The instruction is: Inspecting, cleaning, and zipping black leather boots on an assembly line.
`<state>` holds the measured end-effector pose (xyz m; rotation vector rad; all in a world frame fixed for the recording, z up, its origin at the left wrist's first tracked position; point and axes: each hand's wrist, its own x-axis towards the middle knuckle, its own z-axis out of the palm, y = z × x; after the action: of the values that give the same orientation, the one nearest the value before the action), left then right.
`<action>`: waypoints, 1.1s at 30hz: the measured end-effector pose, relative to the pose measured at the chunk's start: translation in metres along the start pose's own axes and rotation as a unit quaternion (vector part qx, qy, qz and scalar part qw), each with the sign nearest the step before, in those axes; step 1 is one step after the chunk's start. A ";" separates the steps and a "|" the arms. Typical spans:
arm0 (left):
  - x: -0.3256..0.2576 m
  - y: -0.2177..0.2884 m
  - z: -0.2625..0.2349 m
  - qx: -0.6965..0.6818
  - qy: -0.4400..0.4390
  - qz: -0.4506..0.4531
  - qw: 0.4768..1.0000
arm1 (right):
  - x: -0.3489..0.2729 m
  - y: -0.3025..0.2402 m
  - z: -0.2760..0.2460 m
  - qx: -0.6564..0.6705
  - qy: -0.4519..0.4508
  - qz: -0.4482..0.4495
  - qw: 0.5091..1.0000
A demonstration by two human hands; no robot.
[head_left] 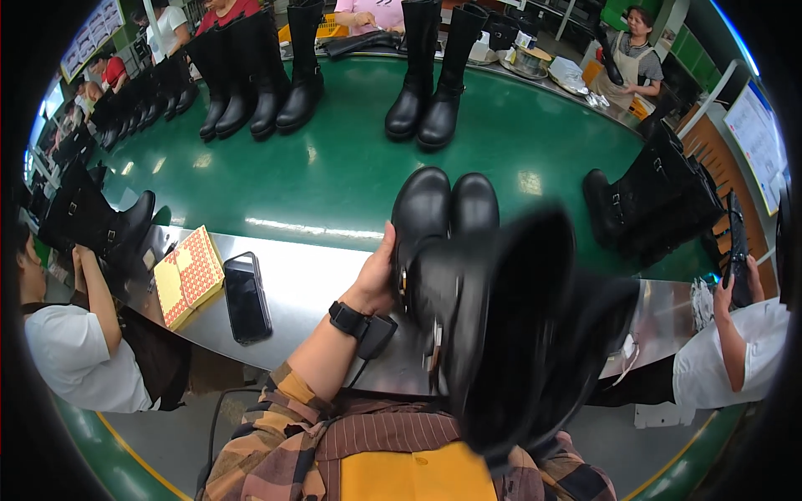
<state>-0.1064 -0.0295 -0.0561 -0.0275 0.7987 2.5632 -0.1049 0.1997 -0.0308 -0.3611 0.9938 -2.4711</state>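
A pair of tall black boots [422,209] is in front of me, toes pointing away and the wide shaft openings toward me. The shafts are smeared by motion. My left hand [378,271] grips the left boot at the outer side of its foot, near a metal buckle [403,282]. The thumb lies along the boot; the other fingers are hidden behind it. A dark band with a small black box sits on my left wrist. My right hand is hidden, and the boots cover the area where it may be.
Beyond is a green table [334,175] with a metal edge strip [305,288]. Standing boots [443,100] are at the back, more boots [652,192] at right. A phone [248,298] and patterned yellow pad [189,277] lie left. Co-workers handle boots on both sides.
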 end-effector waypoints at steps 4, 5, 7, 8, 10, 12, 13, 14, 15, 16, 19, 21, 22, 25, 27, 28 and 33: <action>0.004 0.006 -0.005 -0.080 -0.087 -0.002 0.993 | 0.014 0.004 -0.016 0.156 -0.072 0.080 0.982; 0.002 0.006 -0.007 -0.115 -0.135 0.008 0.984 | 0.016 0.005 -0.020 0.130 -0.090 0.074 0.985; 0.005 0.004 -0.009 -0.136 -0.094 0.030 0.986 | 0.016 0.010 -0.025 0.154 -0.038 0.064 0.985; 0.006 0.003 -0.010 -0.156 -0.058 0.044 0.985 | 0.016 0.012 -0.027 0.168 0.006 0.051 0.984; 0.007 0.002 -0.012 -0.182 -0.071 0.068 0.978 | 0.014 0.017 -0.031 0.193 0.013 0.036 0.980; 0.007 0.002 -0.013 -0.201 -0.076 0.082 0.973 | 0.014 0.020 -0.033 0.183 0.114 -0.008 0.976; 0.008 0.003 -0.014 -0.197 -0.059 0.107 0.973 | 0.014 0.021 -0.034 0.156 0.134 -0.005 0.979; 0.009 0.003 -0.015 -0.192 -0.042 0.130 0.972 | 0.014 0.021 -0.034 0.162 0.093 -0.007 0.982; 0.010 0.003 -0.015 -0.194 -0.038 0.127 0.972 | 0.014 0.021 -0.035 0.162 0.103 -0.011 0.981; 0.010 0.003 -0.016 -0.148 -0.002 0.139 0.979 | 0.015 0.021 -0.035 0.161 0.130 -0.011 0.978; 0.011 0.001 -0.015 -0.088 0.050 0.151 0.983 | 0.017 0.020 -0.033 0.156 0.138 -0.024 0.978; 0.011 0.001 -0.014 -0.066 0.065 0.155 0.984 | 0.017 0.019 -0.030 0.157 0.148 -0.028 0.976; 0.011 0.001 -0.014 -0.067 0.067 0.154 0.984 | 0.017 0.018 -0.029 0.152 0.156 -0.040 0.975; 0.011 0.000 -0.013 -0.073 0.057 0.138 0.986 | 0.017 0.018 -0.027 0.146 0.169 -0.054 0.973; 0.011 -0.001 -0.013 -0.032 0.071 0.141 0.987 | 0.017 0.018 -0.027 0.146 0.175 -0.055 0.972; 0.012 -0.001 -0.013 -0.029 0.071 0.143 0.987 | 0.017 0.018 -0.027 0.128 0.175 -0.054 0.975; 0.013 -0.004 -0.017 -0.018 0.089 0.146 0.985 | 0.017 0.019 -0.028 0.099 0.161 -0.053 0.981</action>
<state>-0.1183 -0.0309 -0.0745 -0.1648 0.8787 2.8844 -0.1249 0.1957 -0.0629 0.0544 0.8559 -2.7548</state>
